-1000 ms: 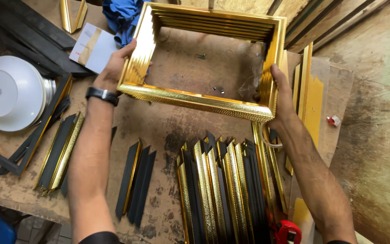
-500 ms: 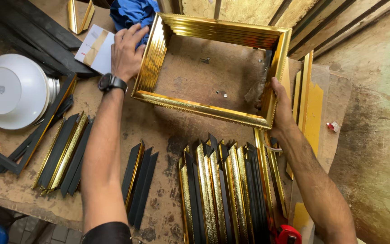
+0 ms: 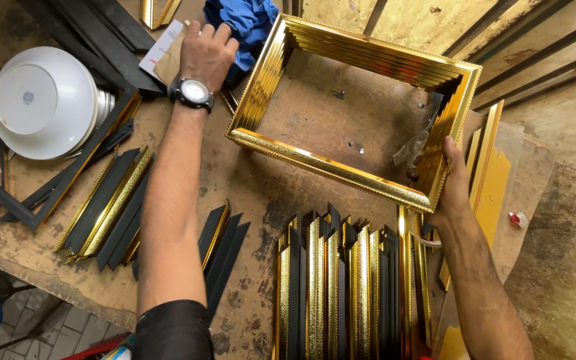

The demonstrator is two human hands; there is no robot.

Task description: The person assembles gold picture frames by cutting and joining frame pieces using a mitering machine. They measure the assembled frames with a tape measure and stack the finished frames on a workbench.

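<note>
Left hand (image 3: 205, 50) now off the gold frame (image 3: 355, 113), moved out to 11 o'clock, fingers curled loosely over a paper sheet (image 3: 165, 53) beside the blue cloth (image 3: 248, 23). Right hand (image 3: 455, 183) alone keeps the frame, fingers gripping its corner at 3 o'clock, frame lying tilted on the workbench (image 3: 248, 180) above the cut mouldings (image 3: 348, 287).

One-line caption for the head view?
Right hand steadies gold frame; left hand rests on paper.

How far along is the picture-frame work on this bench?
Done: one gold frame stands joined on all four corners. In hand: the right hand grips its near right corner, while the left hand rests on a paper sheet beside a blue cloth. Left: a row of cut gold and black strips and more strips lie loose, unjoined.
</note>
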